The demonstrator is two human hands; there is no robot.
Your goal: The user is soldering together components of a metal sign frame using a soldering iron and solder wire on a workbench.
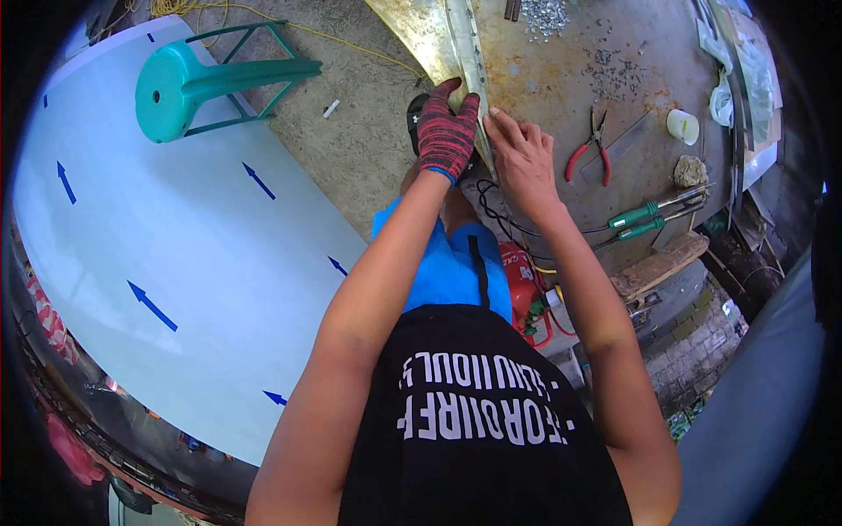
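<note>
The shiny metal sheet [419, 35] in front of you runs from the upper edge of the view toward your body, with a narrow metal strip [468, 54] along its right side, at the left edge of the bench [675, 70]. Your left hand [446, 133], in a red-and-black knit glove, is at the near end of the sheet; its thumb and fingers stand apart there, but you cannot tell from this view whether they are clamped on the metal. Your bare right hand [526, 162] lies palm down just right of the strip, forefinger reaching toward it and the other fingers bent; whether they press on anything cannot be told. Farther up the bench lie a pile of small silvery pieces [545, 16] and scattered darker bits [614, 74]. To the right of your right hand are pliers [576, 160] with red handles, spread open, then a whitish cup [682, 127] and a rough lump [690, 171]. Nearer you, two soldering irons [633, 216] with green handles lie side by side, close to a piece of wood [662, 266]. Off to your left are a green stool [162, 96] and a broad pale panel [219, 254] marked with blue arrows.
</note>
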